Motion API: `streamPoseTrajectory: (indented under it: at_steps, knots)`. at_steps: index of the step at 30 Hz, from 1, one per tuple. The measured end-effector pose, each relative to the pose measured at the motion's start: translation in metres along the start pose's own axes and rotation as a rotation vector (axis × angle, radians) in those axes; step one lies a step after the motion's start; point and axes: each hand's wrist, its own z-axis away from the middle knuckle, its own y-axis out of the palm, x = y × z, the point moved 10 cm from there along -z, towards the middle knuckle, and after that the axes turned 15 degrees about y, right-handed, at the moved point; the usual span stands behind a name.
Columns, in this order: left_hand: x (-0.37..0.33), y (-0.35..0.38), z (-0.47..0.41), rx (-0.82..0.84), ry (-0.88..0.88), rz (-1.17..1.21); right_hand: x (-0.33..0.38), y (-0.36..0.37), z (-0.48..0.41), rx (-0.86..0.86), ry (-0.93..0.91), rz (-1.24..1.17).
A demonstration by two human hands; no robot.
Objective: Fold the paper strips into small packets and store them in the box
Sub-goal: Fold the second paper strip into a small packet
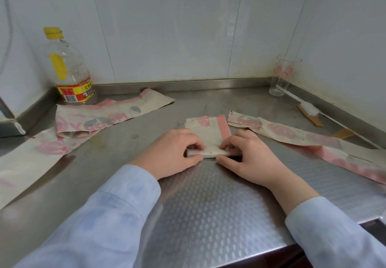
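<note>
A paper strip (208,128) is being folded at the middle of the steel surface (208,205). Its near end is already rolled into a flat bundle (208,153), and this bundle is pinched at both ends. The left end is gripped by the left hand (175,150), thumb at the near edge and fingers curled over the top, and the right end is gripped the same way by the right hand (248,154).

The long axis of the bundle runs left to right, straight between the 2 hands, so neither hand is nearer. The unfolded remainder (a short length ending in a pink band) lies flat beyond the bundle, pointing away from the person toward the wall. The next fold is therefore judged to be a turn of the bundle away from the body, over that remainder.

A right strip (292,134) lies unfolded just beside the work. A left strip (94,117) lies well apart, with a large sheet (25,159) against it. A bottle (69,69), a glass (284,75) and a brush (309,108) are kept at the back. No box is in view.
</note>
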Motion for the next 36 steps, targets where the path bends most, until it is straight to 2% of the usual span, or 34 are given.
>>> streamPoseTrajectory:
  at_steps: [8, 12, 19, 21, 23, 27, 31, 36]
  knots:
    - [0.006, -0.009, 0.003, -0.068, -0.099, -0.114, 0.001, -0.003, -0.002, -0.053, -0.032, -0.017]
    - [0.01, -0.011, 0.005, -0.161, -0.17, -0.078, -0.01, -0.004, -0.006, -0.069, 0.051, -0.092]
    - [0.024, -0.006, 0.01, -0.154, -0.339, -0.169, -0.024, -0.003, -0.01, -0.097, 0.163, -0.074]
    - [0.023, -0.01, 0.01, -0.189, -0.315, -0.152, -0.029, -0.003, -0.011, -0.119, 0.195, -0.043]
    - [0.014, -0.013, 0.003, -0.191, -0.213, -0.134, -0.03, -0.006, -0.011, -0.154, 0.198, -0.026]
    - [-0.005, -0.003, -0.008, -0.04, -0.009, -0.148, -0.018, -0.007, -0.009, -0.133, 0.106, -0.016]
    - [-0.004, -0.006, -0.003, -0.011, 0.032, -0.153, -0.01, -0.004, -0.007, -0.1, 0.033, 0.036]
    - [0.0, -0.008, -0.003, -0.003, 0.001, -0.166, -0.009, 0.002, -0.005, -0.024, 0.038, 0.022]
